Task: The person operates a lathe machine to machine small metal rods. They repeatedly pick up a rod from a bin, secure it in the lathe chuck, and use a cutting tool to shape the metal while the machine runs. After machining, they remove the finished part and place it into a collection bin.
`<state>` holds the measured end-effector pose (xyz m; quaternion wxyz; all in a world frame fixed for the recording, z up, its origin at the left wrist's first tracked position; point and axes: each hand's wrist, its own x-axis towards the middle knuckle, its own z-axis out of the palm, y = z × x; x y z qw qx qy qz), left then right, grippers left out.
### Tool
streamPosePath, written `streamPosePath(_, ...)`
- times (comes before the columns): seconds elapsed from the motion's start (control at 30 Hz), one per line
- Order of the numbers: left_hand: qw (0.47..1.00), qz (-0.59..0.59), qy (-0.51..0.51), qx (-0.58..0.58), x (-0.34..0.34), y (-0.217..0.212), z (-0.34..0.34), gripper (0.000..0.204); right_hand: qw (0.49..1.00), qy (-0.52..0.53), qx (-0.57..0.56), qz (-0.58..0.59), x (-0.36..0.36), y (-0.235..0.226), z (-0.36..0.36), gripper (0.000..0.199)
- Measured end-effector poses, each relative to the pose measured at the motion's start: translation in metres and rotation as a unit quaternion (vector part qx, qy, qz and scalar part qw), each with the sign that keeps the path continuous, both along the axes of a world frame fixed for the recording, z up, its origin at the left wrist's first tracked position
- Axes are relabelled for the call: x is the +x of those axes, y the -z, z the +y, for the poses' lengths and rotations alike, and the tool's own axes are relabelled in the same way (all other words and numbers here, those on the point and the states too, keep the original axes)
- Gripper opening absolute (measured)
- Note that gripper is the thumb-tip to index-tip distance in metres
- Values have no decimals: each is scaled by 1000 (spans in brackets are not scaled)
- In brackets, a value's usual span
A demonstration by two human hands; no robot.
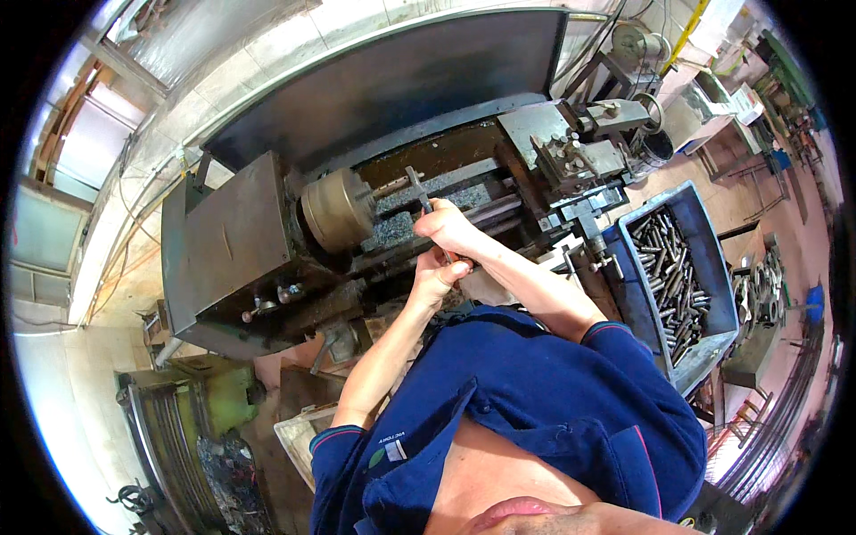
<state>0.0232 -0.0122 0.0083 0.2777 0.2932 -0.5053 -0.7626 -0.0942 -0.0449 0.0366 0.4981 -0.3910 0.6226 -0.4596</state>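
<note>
Steel, long and thin, a file (426, 207) runs up and away from both hands toward the round brass-coloured chuck (337, 209) of a lathe (259, 250). The right hand (448, 227) is closed round the middle of the file, knuckles up, fingers wrapped tight. The left hand (437, 276) sits just below it, nearer the body, also curled shut on the lower end of the same tool, where a bit of reddish handle shows between the fingers. The two hands are close together, almost touching, one above the other along the file.

Beyond the right hand, the far end of the file lies across a thin rod (397, 186) that sticks out of the chuck; whether it actually touches the rod cannot be told. Under and just past the hands lies the lathe bed with a heap of grey metal shavings (392, 230). To the right of the right hand stands the tool post and carriage (571, 160) of the lathe, well apart from the file.

Farther right of the right forearm, a blue crate (704, 267) holds many short metal bars (669, 267). Both forearms come out of dark blue short sleeves (535, 401). Left of the left arm and lower down stands a green machine (214, 392).
</note>
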Motion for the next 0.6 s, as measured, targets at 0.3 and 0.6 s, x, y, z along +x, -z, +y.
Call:
streamPosePath(0.3,1000,1,0,22,-2,-6,0,46,1000,15,6,-24,0,-17,6,26)
streamPosePath(0.6,997,24,66,23,-29,7,-1,47,994,57,-30,-83,-31,-10,23,8)
